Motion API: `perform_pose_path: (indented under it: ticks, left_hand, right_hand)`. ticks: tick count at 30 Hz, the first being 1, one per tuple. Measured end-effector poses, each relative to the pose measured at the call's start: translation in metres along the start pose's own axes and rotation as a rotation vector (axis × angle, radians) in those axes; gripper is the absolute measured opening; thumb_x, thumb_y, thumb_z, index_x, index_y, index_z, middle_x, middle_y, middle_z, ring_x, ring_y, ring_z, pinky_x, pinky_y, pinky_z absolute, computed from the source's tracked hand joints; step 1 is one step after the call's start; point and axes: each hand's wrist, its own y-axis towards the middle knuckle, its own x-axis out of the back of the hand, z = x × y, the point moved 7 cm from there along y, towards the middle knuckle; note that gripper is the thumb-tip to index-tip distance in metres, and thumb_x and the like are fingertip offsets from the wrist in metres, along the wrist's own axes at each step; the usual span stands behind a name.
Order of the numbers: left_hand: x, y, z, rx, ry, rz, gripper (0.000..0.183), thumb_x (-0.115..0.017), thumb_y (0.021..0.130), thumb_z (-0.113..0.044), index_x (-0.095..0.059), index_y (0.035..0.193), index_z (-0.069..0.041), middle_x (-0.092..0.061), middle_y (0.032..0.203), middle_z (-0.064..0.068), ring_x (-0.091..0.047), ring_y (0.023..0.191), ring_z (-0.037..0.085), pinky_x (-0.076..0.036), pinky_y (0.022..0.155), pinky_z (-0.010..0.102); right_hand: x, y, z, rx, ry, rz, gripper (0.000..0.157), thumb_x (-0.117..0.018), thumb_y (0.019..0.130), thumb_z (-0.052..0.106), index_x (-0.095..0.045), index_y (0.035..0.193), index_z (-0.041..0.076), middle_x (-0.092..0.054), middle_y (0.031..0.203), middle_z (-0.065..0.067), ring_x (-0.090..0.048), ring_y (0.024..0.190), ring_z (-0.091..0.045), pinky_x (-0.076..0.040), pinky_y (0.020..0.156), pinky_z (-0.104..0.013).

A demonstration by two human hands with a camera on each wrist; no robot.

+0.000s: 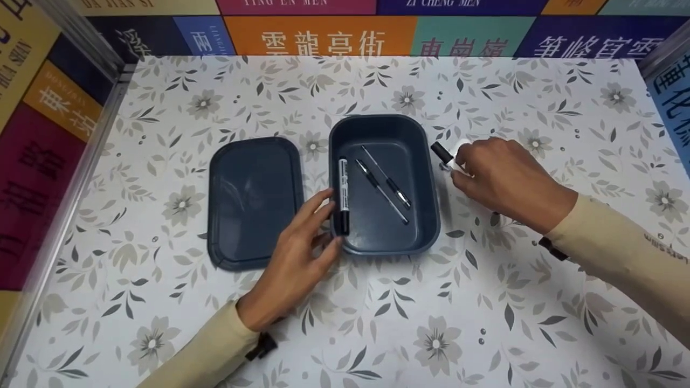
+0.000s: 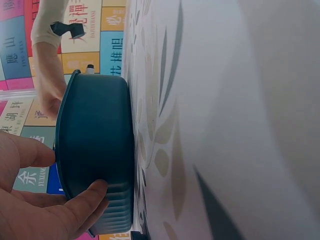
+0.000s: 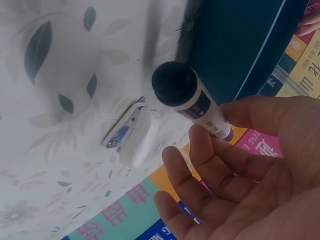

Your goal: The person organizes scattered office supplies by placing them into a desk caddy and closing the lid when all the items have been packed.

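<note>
A dark blue plastic box [image 1: 429, 215] stands uncovered on the table. Inside it lie a black-and-white marker [image 1: 344, 188] along the left wall and two clear pens with black grips, one pen [image 1: 396, 193] beside the other pen [image 1: 387, 194]. The left hand [image 1: 296, 253] touches the box's left side; in the left wrist view its fingers [image 2: 82, 202] lie fairly straight against the outer wall. To the right of the box, the right hand [image 1: 506, 172] pinches another marker [image 3: 200, 110], white with a black end, between thumb and fingertips.
A dark blue lid [image 1: 253, 205] lies flat left of the box. Beyond the held marker, a small white object [image 3: 137, 132] with a blue mark rests on the table, partly hidden by the right hand in the head view. Printed panels [image 1: 323, 37] border the flowered tabletop.
</note>
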Motion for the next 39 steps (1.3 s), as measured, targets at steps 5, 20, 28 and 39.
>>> perform_pose_path:
  ticks: [5,20,28,39]
  left_hand:
    - [0.000,0.000,0.001,0.011,-0.002,0.004,0.059,-0.069,0.105,0.000,-0.049,0.161,0.007,-0.036,0.176,0.009,-0.061,0.141,0.026,-0.060,0.105,0.032]
    - [0.001,-0.001,0.000,-0.003,-0.005,-0.003,0.060,-0.070,0.105,0.000,-0.049,0.160,0.009,-0.037,0.176,0.010,-0.065,0.137,0.029,-0.061,0.104,0.031]
    - [0.001,0.000,-0.001,-0.014,0.004,-0.001,0.060,-0.071,0.105,-0.001,-0.049,0.160,0.009,-0.037,0.176,0.011,-0.065,0.136,0.029,-0.062,0.102,0.033]
    - [0.001,0.000,0.000,0.014,-0.009,0.002,0.059,-0.070,0.104,0.001,-0.050,0.159,0.009,-0.036,0.176,0.010,-0.057,0.145,0.021,-0.061,0.103,0.032]
  right_hand:
    - [-0.001,0.003,0.010,0.032,-0.019,-0.003,0.033,-0.068,0.091,0.002,-0.053,0.063,0.011,-0.043,0.059,0.000,-0.043,0.058,-0.025,-0.031,0.051,-0.037]
    - [0.004,0.010,0.037,0.096,-0.035,-0.028,0.041,-0.065,0.090,0.001,-0.043,0.059,0.014,-0.042,0.055,-0.001,-0.043,0.053,-0.024,-0.030,0.048,-0.036]
    - [0.001,0.016,0.048,0.104,-0.045,-0.011,0.038,-0.067,0.092,0.002,-0.051,0.060,0.012,-0.049,0.056,-0.003,-0.052,0.056,-0.030,-0.035,0.049,-0.039]
    - [-0.002,0.022,0.060,0.123,-0.035,-0.019,0.039,-0.064,0.093,0.004,-0.048,0.059,0.013,-0.048,0.056,-0.004,-0.053,0.057,-0.033,-0.037,0.048,-0.043]
